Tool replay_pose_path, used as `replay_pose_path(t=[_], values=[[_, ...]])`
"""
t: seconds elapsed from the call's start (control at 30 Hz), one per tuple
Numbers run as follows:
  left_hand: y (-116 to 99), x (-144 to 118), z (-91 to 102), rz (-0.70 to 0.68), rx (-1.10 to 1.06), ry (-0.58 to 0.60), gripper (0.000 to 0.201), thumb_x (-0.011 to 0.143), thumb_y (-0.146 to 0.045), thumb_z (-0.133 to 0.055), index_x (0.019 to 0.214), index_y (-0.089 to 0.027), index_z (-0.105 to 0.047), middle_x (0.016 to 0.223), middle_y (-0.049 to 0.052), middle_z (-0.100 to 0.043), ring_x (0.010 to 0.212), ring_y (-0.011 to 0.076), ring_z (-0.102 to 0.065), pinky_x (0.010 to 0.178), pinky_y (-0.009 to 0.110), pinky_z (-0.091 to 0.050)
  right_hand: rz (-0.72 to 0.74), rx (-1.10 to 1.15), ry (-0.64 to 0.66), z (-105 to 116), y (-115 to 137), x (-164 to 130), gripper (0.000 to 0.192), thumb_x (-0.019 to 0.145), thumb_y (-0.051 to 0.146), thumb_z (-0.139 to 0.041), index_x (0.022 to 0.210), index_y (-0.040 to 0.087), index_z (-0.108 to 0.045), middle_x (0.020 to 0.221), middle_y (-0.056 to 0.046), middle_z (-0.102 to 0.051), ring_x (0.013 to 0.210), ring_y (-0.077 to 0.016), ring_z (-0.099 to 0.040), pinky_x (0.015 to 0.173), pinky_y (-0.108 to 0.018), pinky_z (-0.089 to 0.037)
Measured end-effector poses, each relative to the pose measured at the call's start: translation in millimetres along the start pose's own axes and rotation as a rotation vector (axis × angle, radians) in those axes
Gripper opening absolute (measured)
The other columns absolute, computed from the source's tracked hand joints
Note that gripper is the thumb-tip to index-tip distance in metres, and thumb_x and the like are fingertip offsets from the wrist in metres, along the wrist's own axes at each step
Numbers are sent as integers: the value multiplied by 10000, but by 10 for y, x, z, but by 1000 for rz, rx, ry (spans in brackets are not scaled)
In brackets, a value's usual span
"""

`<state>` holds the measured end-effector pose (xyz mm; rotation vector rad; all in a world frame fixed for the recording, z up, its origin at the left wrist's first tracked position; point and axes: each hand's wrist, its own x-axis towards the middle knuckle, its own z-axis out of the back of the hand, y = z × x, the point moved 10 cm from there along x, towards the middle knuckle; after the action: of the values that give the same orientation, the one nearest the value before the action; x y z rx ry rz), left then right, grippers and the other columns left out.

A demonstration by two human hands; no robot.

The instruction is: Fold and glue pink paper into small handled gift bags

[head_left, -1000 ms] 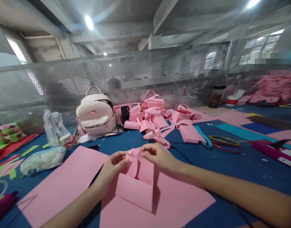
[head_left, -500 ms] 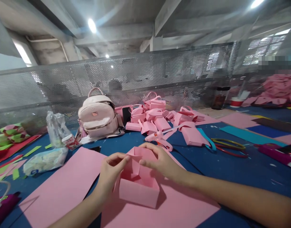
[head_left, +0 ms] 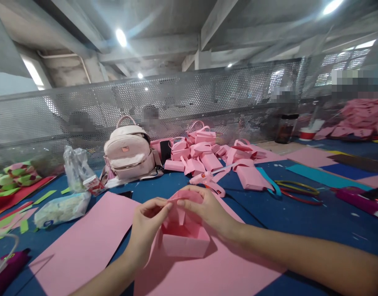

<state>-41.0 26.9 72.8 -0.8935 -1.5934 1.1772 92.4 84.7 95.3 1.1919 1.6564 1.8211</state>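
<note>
A pink foam-sheet box (head_left: 185,245) with an open top sits on a large pink sheet (head_left: 219,273) in front of me. My left hand (head_left: 145,226) pinches the upper left edge of its raised back flap between thumb and fingers. From the right, my right hand (head_left: 207,209) grips the same flap, thumb in front and fingers behind. The flap bends into a curve between both hands. Just beyond them lies a pink glue gun (head_left: 207,179). The fingertips behind the flap are hidden.
Another pink sheet (head_left: 86,242) lies to the left. Behind stand a cream backpack (head_left: 130,150) and a pile of small pink bags (head_left: 204,150). Coloured strips (head_left: 324,174), hoops (head_left: 296,189) and a purple tool (head_left: 358,200) lie right; a plastic bag (head_left: 76,166) and packet (head_left: 62,209) lie left.
The box's back flap, earlier folded inward at its corner, is now raised and curved between my hands. The box has shifted slightly away from me and tilted. Both hands keep their grip.
</note>
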Motion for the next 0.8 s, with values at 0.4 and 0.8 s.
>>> replay_pose_path(t=[0.4,0.8], values=[[-3,19,-5,-19,-3,13,248,721,-398,-841,657,-173,-758,719,38,-697,693,146,-590,661,242,-495,-37,-9,-60,58,-67,17,289,746,482,-827,799,205,-764,854,-44,-738,847,-214,-667,839,-344,-528],[-96,-3,-40,-132,50,44,216,790,-339,-795,663,-176,-731,741,35,-699,719,144,-611,677,230,-509,-84,63,-58,45,-111,9,344,733,518,-833,782,193,-731,795,-20,-711,753,-180,-640,744,-304,-497]])
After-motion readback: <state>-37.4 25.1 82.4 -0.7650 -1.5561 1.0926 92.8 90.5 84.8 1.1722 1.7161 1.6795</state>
